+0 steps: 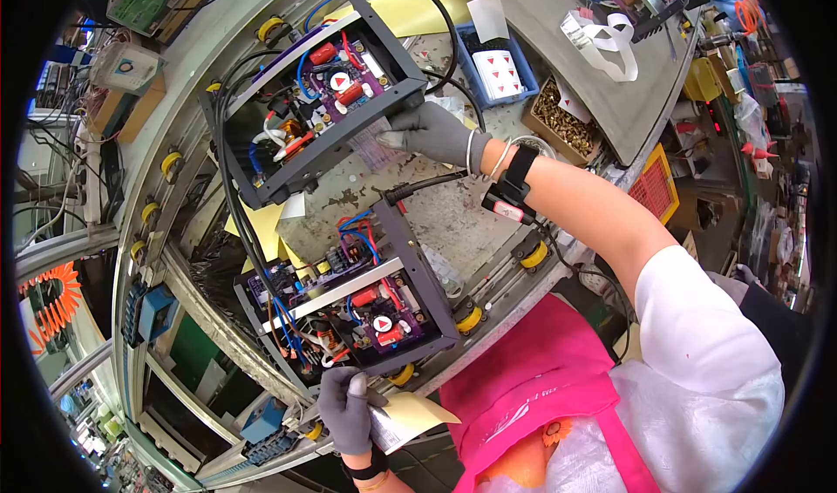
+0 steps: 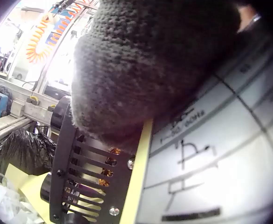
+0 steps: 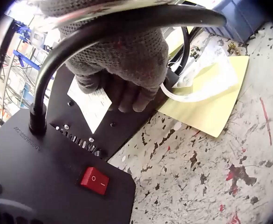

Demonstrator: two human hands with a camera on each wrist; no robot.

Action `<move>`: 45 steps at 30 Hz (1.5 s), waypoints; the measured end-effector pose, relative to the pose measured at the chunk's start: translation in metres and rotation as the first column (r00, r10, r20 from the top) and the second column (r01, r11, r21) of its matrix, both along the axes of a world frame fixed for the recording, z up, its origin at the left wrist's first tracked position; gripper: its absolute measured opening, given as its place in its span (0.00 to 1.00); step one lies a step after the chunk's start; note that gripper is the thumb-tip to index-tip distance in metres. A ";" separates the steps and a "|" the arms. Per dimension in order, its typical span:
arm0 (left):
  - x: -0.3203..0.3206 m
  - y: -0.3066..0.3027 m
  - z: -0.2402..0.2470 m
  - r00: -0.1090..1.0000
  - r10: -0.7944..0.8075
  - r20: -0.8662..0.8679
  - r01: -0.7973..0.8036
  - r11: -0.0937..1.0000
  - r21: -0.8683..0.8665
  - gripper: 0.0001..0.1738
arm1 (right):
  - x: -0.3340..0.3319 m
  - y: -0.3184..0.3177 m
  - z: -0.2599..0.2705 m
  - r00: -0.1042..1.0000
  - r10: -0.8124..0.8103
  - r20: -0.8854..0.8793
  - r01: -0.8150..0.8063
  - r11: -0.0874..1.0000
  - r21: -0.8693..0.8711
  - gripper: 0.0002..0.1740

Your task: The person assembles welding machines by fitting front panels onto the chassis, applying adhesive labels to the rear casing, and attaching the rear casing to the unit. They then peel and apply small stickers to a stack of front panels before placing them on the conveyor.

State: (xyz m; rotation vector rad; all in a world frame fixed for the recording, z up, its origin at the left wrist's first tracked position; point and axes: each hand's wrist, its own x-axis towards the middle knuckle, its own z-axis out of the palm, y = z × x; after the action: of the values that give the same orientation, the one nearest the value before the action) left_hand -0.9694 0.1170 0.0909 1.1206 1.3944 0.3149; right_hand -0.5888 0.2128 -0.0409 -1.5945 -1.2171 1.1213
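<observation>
Our L hand (image 2: 146,60), 1 of 2, both in grey gloves, fills much of the L wrist view; its fingers & thumb are curled, pinching 1 yellow-backed label (image 2: 187,168) w/ the printed white face toward that cam. In the head view we have it just beside the near corner of the lower unit (image 1: 340,292), 1 of 2 on our bench (image 1: 471,223). Our R hand (image 1: 440,134) is at the side of the upper unit (image 1: 318,109); fingers curled in agst the dark panel, thumb over 1 white label (image 3: 92,109), which they hold by 1 end; can't tell if any of it is stuck down. We count 2 red caps & 1 red-triangle disc per unit. R wrist view gives us 1 red switch (image 3: 95,180) on a dark end panel, plus 1 thick black cable (image 3: 183,16) arching in front of our hand, & 1 yellow sheet (image 3: 213,107) flat on the bench, just beside the panel. Past our R hand: 1 blue bin (image 1: 506,101) w/ triangle stickers, then 1 carton (image 1: 551,141) of small brass-coloured bits, approx. full, too many to count.
</observation>
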 end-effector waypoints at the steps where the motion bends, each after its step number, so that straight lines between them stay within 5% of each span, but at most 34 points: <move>1: 0.000 0.000 0.000 1.000 -0.004 0.001 0.004 1.000 0.004 0.09 | 0.000 0.000 0.000 1.000 0.007 0.004 -0.007 1.000 -0.007 0.22; 4: 0.000 0.001 0.001 0.999 -0.033 -0.012 0.033 0.999 0.010 0.10 | 0.000 0.000 0.012 1.000 0.002 0.027 0.001 0.996 -0.093 0.22; 10: 0.000 0.001 0.001 0.999 -0.050 -0.021 0.051 0.999 0.020 0.10 | -0.007 0.001 0.010 0.992 -0.114 0.060 0.114 0.993 0.008 0.20; 13: -0.001 0.000 -0.001 0.999 -0.045 -0.012 0.046 0.999 0.026 0.10 | -0.017 0.006 0.010 0.961 -0.253 -0.114 0.259 0.965 0.043 0.19; 16: -0.001 -0.002 -0.001 1.000 -0.025 -0.008 0.025 0.999 0.021 0.10 | -0.011 0.009 0.018 0.958 -0.122 0.258 0.194 0.942 -0.274 0.20; 19: -0.001 -0.001 0.000 1.000 -0.001 0.020 0.001 1.000 0.000 0.12 | 0.006 0.001 0.010 0.943 0.148 0.296 -0.035 0.934 -0.356 0.23; 20: 0.001 0.000 0.001 0.999 0.010 0.039 -0.010 1.000 -0.010 0.12 | 0.006 -0.006 0.011 0.958 0.130 0.254 -0.092 0.984 -0.155 0.22; 23: 0.002 -0.003 -0.001 0.998 0.031 0.047 -0.030 1.000 -0.009 0.13 | -0.012 -0.002 0.037 0.921 0.196 -0.337 -0.166 0.979 0.115 0.19; 27: 0.013 -0.008 0.000 0.994 0.090 0.061 -0.090 0.996 -0.006 0.15 | -0.002 0.005 -0.014 0.993 0.110 0.037 -0.101 0.976 -0.192 0.18; 30: 0.038 -0.016 0.005 0.997 0.039 0.069 -0.036 0.999 -0.039 0.14 | 0.008 0.002 -0.013 0.953 0.222 0.205 -0.221 0.975 -0.025 0.17; 32: 0.053 -0.020 0.001 0.987 0.018 0.158 -0.007 0.997 -0.071 0.13 | 0.035 -0.004 0.007 0.888 0.308 0.341 -0.274 0.951 -0.147 0.17; 33: 0.063 -0.018 0.000 0.990 -0.008 0.142 0.015 0.998 -0.054 0.13 | 0.048 -0.014 0.022 0.962 0.174 0.210 -0.144 0.978 -0.150 0.17; 35: 0.081 -0.014 0.001 0.993 -0.050 0.104 0.052 0.999 -0.013 0.16 | 0.065 -0.051 0.060 0.948 -0.106 0.298 0.058 0.984 0.166 0.16; 37: 0.103 -0.010 0.045 0.988 -0.152 0.006 0.151 0.987 0.050 0.22 | 0.071 -0.096 0.130 0.934 -0.031 0.355 0.049 0.998 -0.044 0.18; 39: 0.118 -0.016 0.060 0.981 -0.189 0.042 0.168 0.940 0.298 0.21 | 0.062 -0.134 0.189 0.923 0.376 0.082 -0.295 0.828 -0.478 0.18; 41: 0.157 -0.018 0.083 0.940 -0.288 0.183 0.189 0.886 0.424 0.18 | 0.046 -0.183 0.190 0.843 0.476 -0.250 -0.537 0.755 -0.376 0.22; 43: 0.198 -0.022 0.077 0.864 -0.425 0.270 0.188 0.769 0.611 0.17 | 0.030 -0.223 0.177 0.820 0.324 -0.471 -0.425 0.897 -0.122 0.30; 45: 0.246 -0.031 0.071 0.802 -0.507 0.315 0.191 0.718 0.670 0.18 | 0.016 -0.249 0.177 0.660 -0.167 -0.732 0.028 0.980 -0.198 0.40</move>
State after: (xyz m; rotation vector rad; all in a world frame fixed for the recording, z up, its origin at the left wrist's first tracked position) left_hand -0.7235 0.0859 0.1618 1.6824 0.5878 0.7420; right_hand -0.5727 -0.0363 0.1356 -1.0774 -0.4739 1.6211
